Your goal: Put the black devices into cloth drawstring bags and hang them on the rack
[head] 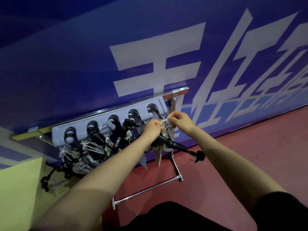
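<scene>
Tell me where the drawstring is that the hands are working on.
In the head view, the pale drawstring is stretched between the left hand and right hand, just below the right end of the grey rack, above a cloth bag.

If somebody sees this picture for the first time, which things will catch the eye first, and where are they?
First, the two bare hands in the middle: the left hand and right hand pinch a pale drawstring between them. Just left of them hangs the grey rack, with cloth bags and black devices bunched beneath it. Behind everything stands a blue wall with huge white characters.
</scene>
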Tool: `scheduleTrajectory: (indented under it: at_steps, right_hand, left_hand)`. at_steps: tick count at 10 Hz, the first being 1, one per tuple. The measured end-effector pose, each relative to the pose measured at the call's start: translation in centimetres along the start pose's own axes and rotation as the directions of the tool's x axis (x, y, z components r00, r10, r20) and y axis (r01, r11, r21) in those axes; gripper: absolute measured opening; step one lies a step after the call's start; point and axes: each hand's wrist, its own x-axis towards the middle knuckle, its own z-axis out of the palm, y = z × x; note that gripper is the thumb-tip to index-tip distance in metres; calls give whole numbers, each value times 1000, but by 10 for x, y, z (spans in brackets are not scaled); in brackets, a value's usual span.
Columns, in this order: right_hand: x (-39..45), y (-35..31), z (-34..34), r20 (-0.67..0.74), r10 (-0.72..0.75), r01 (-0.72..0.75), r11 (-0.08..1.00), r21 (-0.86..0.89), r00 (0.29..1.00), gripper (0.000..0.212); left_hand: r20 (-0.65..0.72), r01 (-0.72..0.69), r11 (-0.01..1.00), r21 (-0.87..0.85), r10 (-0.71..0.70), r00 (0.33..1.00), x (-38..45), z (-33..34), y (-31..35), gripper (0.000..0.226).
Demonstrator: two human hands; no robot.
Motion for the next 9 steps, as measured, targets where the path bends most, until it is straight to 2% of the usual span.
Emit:
scheduleTrajectory:
  at_steps: [1, 2, 3, 4, 5, 6, 7, 8, 9]
  right_hand:
    - [8, 2, 5, -42, 7, -5, 999, 52, 999, 18]
    - [12, 8, 10, -66, 44, -37, 994, 102, 997, 18]
    - [12, 11, 11, -54, 71, -64, 991, 122, 996, 15]
    - [10, 12, 11, -26, 110, -105, 981, 163, 994, 19]
    - [9, 20, 12, 0, 141, -139, 973, 187, 990, 17]
    - [7, 23, 12, -24, 158, -151, 971, 188, 987, 17]
    - [4, 22, 6, -31, 162, -153, 969, 193, 986, 17]
    - [-1, 18, 4, -23, 161, -154, 969, 193, 987, 16]
    - [-1, 8, 3, -58, 105, -93, 978, 187, 993, 11]
  left_hand:
    - [2, 50, 999, 13, -50, 999, 3, 3, 6, 23]
    - [8, 142, 990, 21, -143, 990, 7, 7, 7, 25]
    - [10, 163, 982, 95, -165, 986, 9, 10, 5, 28]
    - [49, 116, 975, 188, -127, 991, 12, 11, 4, 26]
    - [57, 92, 975, 201, -105, 993, 10, 13, 1, 32]
    - [65, 95, 991, 92, -101, 993, 14, 16, -4, 30]
    - [111, 80, 997, -4, -79, 991, 12, 12, 1, 41]
    - [160, 123, 990, -65, -112, 981, 7, 7, 2, 36]
    - [215, 196, 952, -237, -146, 966, 5, 1, 9, 24]
